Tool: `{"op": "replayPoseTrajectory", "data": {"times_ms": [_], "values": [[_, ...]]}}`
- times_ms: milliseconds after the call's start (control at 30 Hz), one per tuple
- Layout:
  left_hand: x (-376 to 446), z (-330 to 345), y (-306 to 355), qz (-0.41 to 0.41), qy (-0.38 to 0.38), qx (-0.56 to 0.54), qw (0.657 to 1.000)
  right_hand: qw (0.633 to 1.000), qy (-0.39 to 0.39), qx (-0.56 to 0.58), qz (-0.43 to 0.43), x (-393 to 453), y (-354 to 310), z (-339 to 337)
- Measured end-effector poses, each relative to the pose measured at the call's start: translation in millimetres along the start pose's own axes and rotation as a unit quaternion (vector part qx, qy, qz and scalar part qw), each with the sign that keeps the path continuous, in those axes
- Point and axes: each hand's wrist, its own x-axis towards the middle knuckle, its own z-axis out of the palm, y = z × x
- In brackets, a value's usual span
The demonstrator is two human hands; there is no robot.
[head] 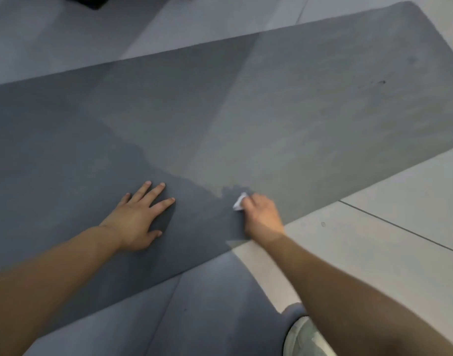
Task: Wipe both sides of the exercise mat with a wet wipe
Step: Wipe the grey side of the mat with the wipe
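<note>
Your right hand [262, 214] sits near the front edge of the grey exercise mat [297, 111], its fingers [256, 197] curled down around a small white wet wipe [239, 202]. Only a crumpled corner of the wipe shows, poking out on the left side of your knuckles; the rest is tucked under the hand, against the mat. Just beyond the fingers the mat carries a darker patch with a ragged edge.

Your left hand [138, 214] lies flat on the mat, well apart from the wipe, palm down, its fingers [156, 194] straight and spread, holding nothing. The thumb points toward your right hand.

The mat lies unrolled on the pale tiled floor [400, 240], running diagonally from the lower left to its rounded corner at the upper right. A shadow covers its left part, and a small dark speck [382, 82] sits on it toward the far right. Near the bottom edge a knee in light fabric [305, 335] rests on the floor, partly behind your right forearm.

No brand, label or writing can be read on the mat or the wipe.
</note>
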Motion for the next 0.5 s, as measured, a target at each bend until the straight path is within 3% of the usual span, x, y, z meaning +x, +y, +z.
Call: {"op": "replayPoseTrajectory", "data": {"times_ms": [133,267,367,500], "values": [[0,2,9,0.004,0.048,-0.012,0.999,0.991,0.063,-0.018,0.114,-5,64,-27],[6,6,27,0.007,0.055,-0.031,0.998,0.977,0.091,0.019,0.194,-6,32,-10],[7,10,36,-0.005,0.054,-0.030,0.998,0.985,0.064,0.073,0.145,-28,-34,15],[12,14,53,0.048,0.051,0.006,0.998,0.996,0.014,0.090,-0.006,-47,-87,17]]}}
